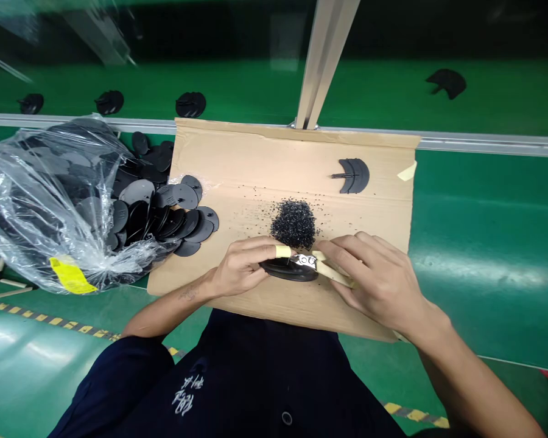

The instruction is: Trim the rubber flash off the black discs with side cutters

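My left hand (243, 265) is closed around a flat black plastic disc (288, 270), with yellow tape on its forefinger. My right hand (375, 275) grips a small cutter (322, 267) with cream handles; its metal jaws rest on the disc's upper edge. Both hands hover over a sheet of cardboard (237, 159) on my lap. Just beyond them lies a heap of black trimmings (294, 224).
A clear plastic bag (41, 201) spills several black discs (176, 213) onto the cardboard's left side. One trimmed black piece (354, 176) lies at the cardboard's far right. Behind, a green conveyor (256, 85) carries more black parts, crossed by a metal rail (484, 145) and post (324, 55).
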The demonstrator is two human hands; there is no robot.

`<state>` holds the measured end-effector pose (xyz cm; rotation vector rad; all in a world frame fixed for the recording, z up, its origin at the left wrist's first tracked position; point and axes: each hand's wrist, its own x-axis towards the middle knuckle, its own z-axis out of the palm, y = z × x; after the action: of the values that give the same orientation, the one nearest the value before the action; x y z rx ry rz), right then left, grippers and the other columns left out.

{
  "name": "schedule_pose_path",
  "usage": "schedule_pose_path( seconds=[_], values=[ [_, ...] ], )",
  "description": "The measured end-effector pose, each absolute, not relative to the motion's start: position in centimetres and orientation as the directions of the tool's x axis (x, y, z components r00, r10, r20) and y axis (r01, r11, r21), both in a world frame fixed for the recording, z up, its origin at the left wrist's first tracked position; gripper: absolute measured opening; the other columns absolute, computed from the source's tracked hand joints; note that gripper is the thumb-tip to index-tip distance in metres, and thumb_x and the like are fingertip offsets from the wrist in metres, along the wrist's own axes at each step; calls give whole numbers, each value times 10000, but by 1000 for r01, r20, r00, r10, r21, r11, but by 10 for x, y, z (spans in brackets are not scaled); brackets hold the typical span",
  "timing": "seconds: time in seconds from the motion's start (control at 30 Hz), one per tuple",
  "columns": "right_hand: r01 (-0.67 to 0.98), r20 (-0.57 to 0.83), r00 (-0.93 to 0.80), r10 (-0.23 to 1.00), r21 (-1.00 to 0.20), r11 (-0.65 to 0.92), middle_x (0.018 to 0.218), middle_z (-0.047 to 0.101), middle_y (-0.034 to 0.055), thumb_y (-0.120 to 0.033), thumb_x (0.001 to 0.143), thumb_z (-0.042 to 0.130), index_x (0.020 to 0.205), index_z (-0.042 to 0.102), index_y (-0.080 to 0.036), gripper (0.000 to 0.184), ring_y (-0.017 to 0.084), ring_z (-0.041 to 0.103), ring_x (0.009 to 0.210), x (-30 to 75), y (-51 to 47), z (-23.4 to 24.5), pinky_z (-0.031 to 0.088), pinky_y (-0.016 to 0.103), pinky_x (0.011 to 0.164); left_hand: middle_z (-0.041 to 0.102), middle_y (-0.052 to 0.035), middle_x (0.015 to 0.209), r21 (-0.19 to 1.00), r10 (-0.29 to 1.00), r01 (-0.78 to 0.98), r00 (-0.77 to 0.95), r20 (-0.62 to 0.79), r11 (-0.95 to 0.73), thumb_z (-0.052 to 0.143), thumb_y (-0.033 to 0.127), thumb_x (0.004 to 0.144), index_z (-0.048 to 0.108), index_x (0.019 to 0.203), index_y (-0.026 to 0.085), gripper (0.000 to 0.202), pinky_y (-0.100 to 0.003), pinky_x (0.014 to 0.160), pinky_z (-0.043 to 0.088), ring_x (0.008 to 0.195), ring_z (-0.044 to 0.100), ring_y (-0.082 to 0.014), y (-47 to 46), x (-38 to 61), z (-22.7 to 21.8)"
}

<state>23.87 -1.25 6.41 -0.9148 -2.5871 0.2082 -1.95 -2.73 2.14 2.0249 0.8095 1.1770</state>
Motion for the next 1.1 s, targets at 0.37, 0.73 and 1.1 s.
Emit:
schedule_pose_path(
  seconds=[0.37, 0.73, 1.1],
  values=[
    [604, 345, -733, 586, -67, 794, 800, 724, 31, -79, 982, 516, 1085, 650, -195, 205, 173, 631, 705, 235, -15, 72, 448, 311, 598, 770, -97, 934, 785, 793, 216, 366, 486, -581, 662, 167, 956, 736, 1121, 146, 183, -216, 730, 618, 817, 738, -136, -32, -17, 18],
    [544, 305, -684, 663, -393, 741, 872, 747, 69, -199, 1029, 483, 1126, 657, -188, 199, 186, 705, 752, 241, -15, 57, 529, 295, 612, 780, -101, 1055, 810, 790, 202, 438, 428, -551, 656, 139, 945, 620, 1369, 169, 427, -247, 808, 637, 905, 761, -157, -33, -22, 22],
    [622, 185, -691, 698, -340, 706, 982, 752, 105, -212, 979, 533, 1136, 657, -161, 207, 239, 664, 832, 240, -10, 59, 504, 355, 704, 747, -59, 1010, 377, 613, 484, 657, 440, -790, 499, 94, 998, 644, 1274, 205, 331, -252, 743, 627, 864, 728, -144, -15, -29, 26]
  ],
)
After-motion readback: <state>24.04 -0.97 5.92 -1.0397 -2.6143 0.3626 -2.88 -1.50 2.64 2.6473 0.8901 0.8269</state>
